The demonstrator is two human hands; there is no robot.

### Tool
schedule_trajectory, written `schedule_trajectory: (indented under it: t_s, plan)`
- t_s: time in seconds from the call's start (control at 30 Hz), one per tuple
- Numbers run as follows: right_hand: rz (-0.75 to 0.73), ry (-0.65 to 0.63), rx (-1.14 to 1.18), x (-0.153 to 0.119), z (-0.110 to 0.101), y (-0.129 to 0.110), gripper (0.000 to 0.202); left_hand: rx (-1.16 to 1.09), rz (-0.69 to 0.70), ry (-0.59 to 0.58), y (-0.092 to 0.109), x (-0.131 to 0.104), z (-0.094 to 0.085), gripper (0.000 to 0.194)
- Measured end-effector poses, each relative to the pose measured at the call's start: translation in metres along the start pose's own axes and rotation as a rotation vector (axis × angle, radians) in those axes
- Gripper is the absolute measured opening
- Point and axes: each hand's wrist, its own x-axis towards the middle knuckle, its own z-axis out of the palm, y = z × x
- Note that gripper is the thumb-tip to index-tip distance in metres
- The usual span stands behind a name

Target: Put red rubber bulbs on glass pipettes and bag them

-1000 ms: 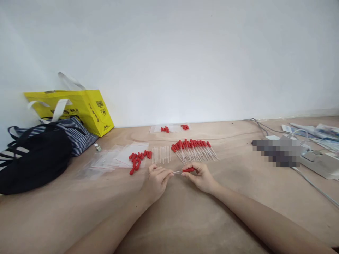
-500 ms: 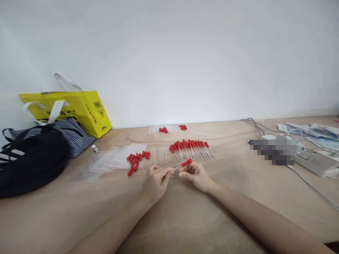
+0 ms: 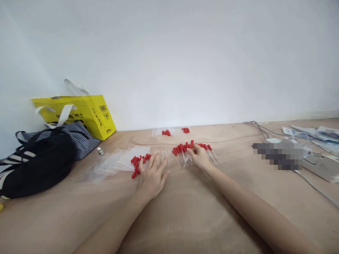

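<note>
My left hand is open, fingers spread, over the loose red rubber bulbs and the left part of a row of clear thin tubes. I cannot tell whether its fingertips touch them. My right hand is closed on a dropper, its red bulb sticking up past the thumb and fingers. Beneath and beside that hand lies a fan of assembled droppers, red ends away from me and clear tips towards me. The hand hides some of them.
Clear plastic zip bags lie left of the loose bulbs, near a small bottle. More bulbs sit on plastic by the wall. A yellow bag and black bag stand left. Cables and a power strip lie right.
My right hand has carried the dropper forward to the fan of droppers. My left hand has let go of its tube and moved left, fingers spreading over the bulbs and tubes.
</note>
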Motion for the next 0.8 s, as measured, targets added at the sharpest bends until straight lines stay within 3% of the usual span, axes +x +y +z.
schedule_trajectory:
  t_s: [0.1,0.2,0.37,0.53,0.67,0.8]
  plan:
    - [0.06,0.049,-0.163,0.02,0.001,0.004,0.022,0.145,-0.105,-0.06,-0.018,0.0,0.005,0.042]
    - [0.101,0.072,-0.3,0.029,0.01,0.003,0.03,0.234,-0.25,-0.104,-0.033,0.001,0.004,0.045]
    - [0.106,0.078,-0.467,0.036,0.026,-0.003,0.032,0.236,-0.374,-0.171,-0.047,0.003,-0.006,0.036]
    - [0.048,0.088,-0.552,0.034,0.026,-0.005,0.029,0.176,-0.388,-0.208,-0.053,0.004,-0.004,0.028]
    - [-0.038,0.101,-0.567,0.023,0.025,-0.012,0.027,0.154,-0.347,-0.139,-0.054,0.006,0.003,0.025]
    - [-0.231,-0.008,-0.602,0.005,0.034,-0.028,0.027,0.177,-0.266,-0.063,-0.051,0.01,0.01,0.025]
